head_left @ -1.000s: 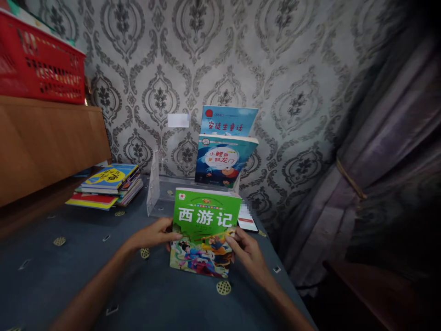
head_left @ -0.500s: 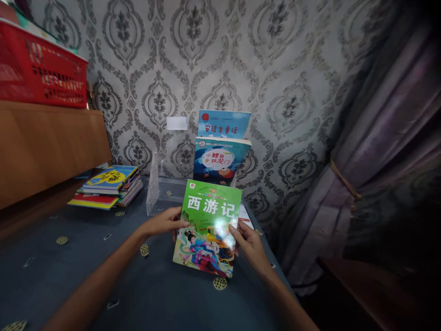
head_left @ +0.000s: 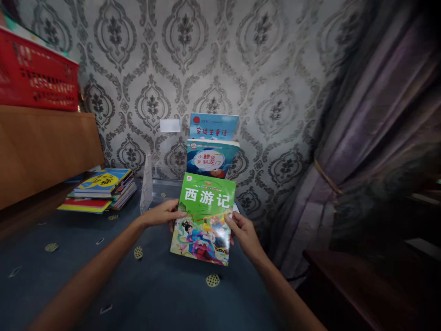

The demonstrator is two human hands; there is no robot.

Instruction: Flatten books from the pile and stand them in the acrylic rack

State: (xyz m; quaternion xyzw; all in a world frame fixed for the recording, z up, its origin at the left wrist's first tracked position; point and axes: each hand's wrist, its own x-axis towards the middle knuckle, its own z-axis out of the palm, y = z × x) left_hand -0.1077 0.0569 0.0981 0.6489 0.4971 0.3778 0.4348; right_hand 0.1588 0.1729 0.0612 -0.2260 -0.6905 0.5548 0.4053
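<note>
A green picture book [head_left: 206, 220] with white Chinese characters is held up, its cover toward me and its top leaning away. My left hand [head_left: 164, 215] grips its left edge, thumb on the cover. On the right edge my right hand [head_left: 241, 230] grips it the same way, fingers behind. Past it, a teal book [head_left: 211, 158] stands upright in front of a taller light-blue book [head_left: 215, 125]. A clear plastic stand [head_left: 147, 184] is around or beside these books; its right part is hidden by the green book.
On the left lies a stack of books [head_left: 99, 186] beside a wooden cabinet [head_left: 48, 147], with a red basket [head_left: 41, 76] on top. The dark blue cloth [head_left: 151, 294] covers the surface. Grey patterned wallpaper stands behind, and a tied curtain [head_left: 320, 184] hangs at right.
The green book, in both hands, has moved slightly up and closer to the standing teal book, covering more of it. The whole view has shifted a little.
</note>
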